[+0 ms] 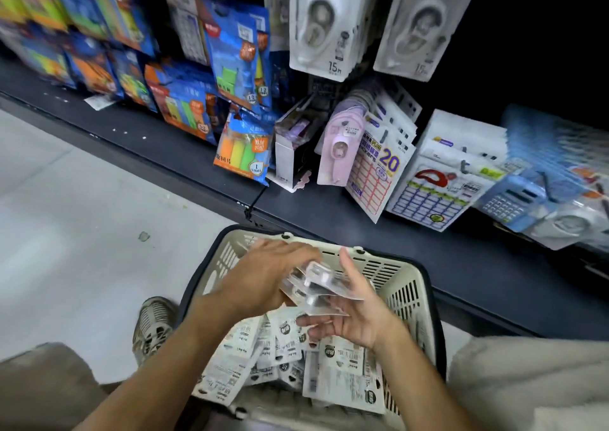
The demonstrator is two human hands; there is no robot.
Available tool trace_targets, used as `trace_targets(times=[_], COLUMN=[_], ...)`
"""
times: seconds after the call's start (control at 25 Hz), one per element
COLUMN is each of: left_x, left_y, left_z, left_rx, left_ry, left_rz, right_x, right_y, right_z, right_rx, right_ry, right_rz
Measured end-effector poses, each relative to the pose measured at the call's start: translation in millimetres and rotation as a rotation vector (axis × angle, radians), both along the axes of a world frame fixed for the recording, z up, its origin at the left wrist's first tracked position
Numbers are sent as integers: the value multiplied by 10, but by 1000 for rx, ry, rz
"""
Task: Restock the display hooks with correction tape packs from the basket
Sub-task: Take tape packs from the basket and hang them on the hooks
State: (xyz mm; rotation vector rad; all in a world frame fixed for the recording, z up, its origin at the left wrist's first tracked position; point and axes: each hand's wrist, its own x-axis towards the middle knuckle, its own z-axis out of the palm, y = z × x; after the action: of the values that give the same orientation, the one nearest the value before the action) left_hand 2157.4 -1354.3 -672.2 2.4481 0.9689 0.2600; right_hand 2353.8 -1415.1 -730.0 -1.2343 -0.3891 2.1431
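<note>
Correction tape packs (290, 361) lie heaped face-down in the cream basket (407, 294) between the person's knees. Just above the heap, the right hand (354, 315), palm up with fingers loosely spread, cradles a small stack of packs (321, 285); the left hand (263, 275) lies flat over it, fingers nearly straight. Squaring the stack so the hang holes align should ease threading. Farther off, hung packs (324, 22) mark the display hooks.

Both forearms reaching forward and down; left hand (263, 272) palm down, fingers straight; right hand (352, 312) palm up, fingers loosely spread.
</note>
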Motion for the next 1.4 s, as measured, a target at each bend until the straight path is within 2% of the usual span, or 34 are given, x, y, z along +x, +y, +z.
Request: trace_targets(times=[0.04,0.12,0.2,0.24,0.28,0.32,0.4,0.44,0.48,0.52,0.64,0.8,0.92,1.04,1.28,1.36,1.4], left_x=[47,108,100,74,55,28,7,33,77,143,356,410,377,417,558,615,646], left_y=[57,185,297,353,385,412,448,453,440,434,446,565,656,713,712,710,706], left_z=[217,651,1052,1224,1399,1562,1849,1940,1989,2002,2034,2135,2185,2209,2173,2138,2119], left_rx=[291,577,676,642,531,318,-306,-639,-858,-936,-878,-741,-614,-618,-622,-623,-622], left_ry=[60,89,71,8,-113,-309,-849,-1050,-1147,-1206,-1299,-1387,-1337,-1326,-1326,-1285,-1247], left_rz=[-107,-128,60,200,358,496,642,593,494,433,504,546,593,602,494,497,493], right_x=[19,64,71,64,64,80,116,125,136,153,264,494,618,683,762,707,638], right_y=[85,237,389,457,523,579,661,682,690,702,720,808,891,904,796,741,705], right_z=[258,759,1243,1484,1705,1905,2256,2382,2471,2540,2626,2766,2813,2750,2735,2712,2698], right_rx=[65,213,378,435,489,545,665,728,785,835,891,880,789,739,565,617,693], right_ry=[41,72,76,64,58,66,44,-10,-90,-168,-254,-352,-634,-833,-780,-833,-797], right_rz=[-35,-97,-150,-178,-205,-234,-258,-234,-183,-120,-89,-410,-495,-464,-570,-501,-440])
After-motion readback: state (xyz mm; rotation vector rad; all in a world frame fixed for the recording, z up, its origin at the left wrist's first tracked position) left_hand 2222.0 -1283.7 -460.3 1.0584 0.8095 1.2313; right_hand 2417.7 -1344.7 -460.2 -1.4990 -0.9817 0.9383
